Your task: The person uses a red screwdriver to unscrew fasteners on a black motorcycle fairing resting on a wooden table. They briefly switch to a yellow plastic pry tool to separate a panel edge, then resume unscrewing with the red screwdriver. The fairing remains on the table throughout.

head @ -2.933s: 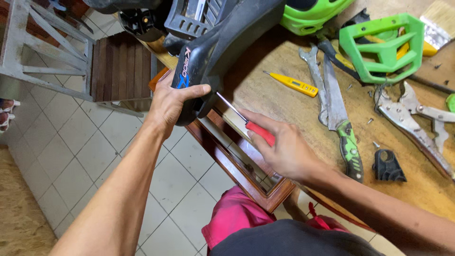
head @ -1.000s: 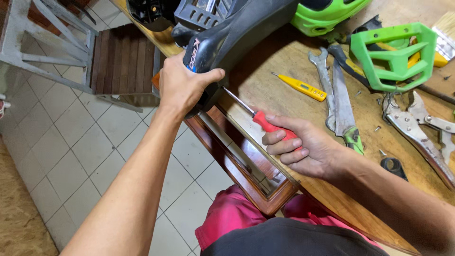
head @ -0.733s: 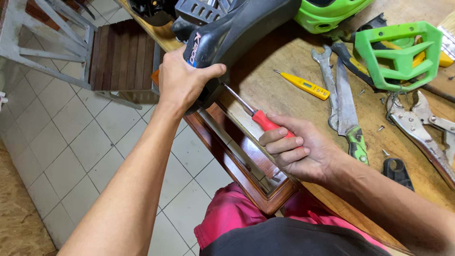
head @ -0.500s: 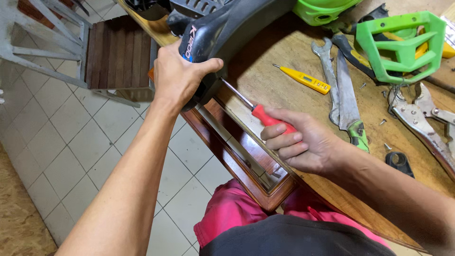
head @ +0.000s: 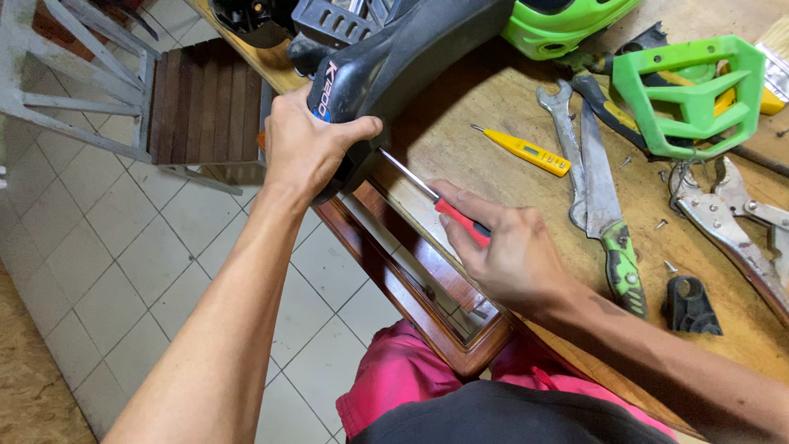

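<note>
My left hand [head: 308, 148] grips the near end of a black plastic machine housing [head: 403, 57] that overhangs the corner of the wooden workbench [head: 493, 177]. My right hand [head: 509, 251] is closed around the red handle of a screwdriver [head: 448, 210]. Its metal shaft runs up and left, and the tip sits against the underside of the housing just below my left thumb. The tip itself is hidden by the housing.
On the bench lie a yellow tester screwdriver [head: 522, 150], a spanner [head: 563, 123], a green-handled knife [head: 608, 222], locking pliers [head: 731, 222], a green plastic guard [head: 690, 94], a small black part [head: 689, 304] and loose screws. A slatted wooden stool [head: 197, 103] stands on the tiled floor at left.
My right hand has shifted its grip along the red handle while the screwdriver stays against the housing. My left hand keeps its hold; the view has drifted slightly.
</note>
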